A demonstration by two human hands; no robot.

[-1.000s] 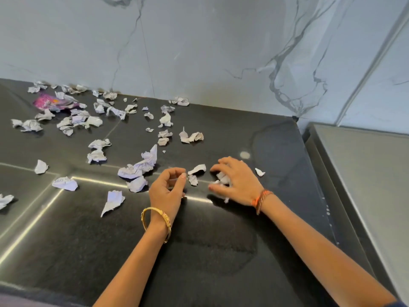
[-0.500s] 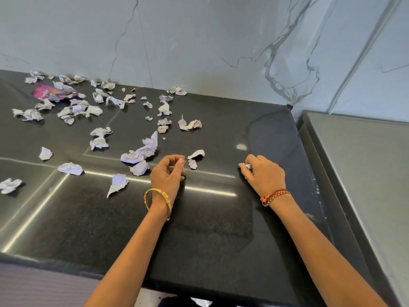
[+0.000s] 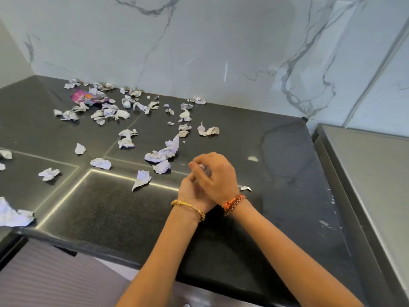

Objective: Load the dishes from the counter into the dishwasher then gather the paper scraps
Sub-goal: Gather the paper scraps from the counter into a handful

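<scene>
Right hand (image 3: 218, 175) pinches scraps (image 3: 202, 167) over the left hand (image 3: 191, 192), whose grip is hidden; loose paper (image 3: 162, 154) lies left of them

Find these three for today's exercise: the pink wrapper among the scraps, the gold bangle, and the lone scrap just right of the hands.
pink wrapper (image 3: 80, 96): head view, on its printed pink face.
gold bangle (image 3: 188, 207): head view, on the band across the left wrist.
lone scrap (image 3: 245, 188): head view, on its white middle.
</scene>
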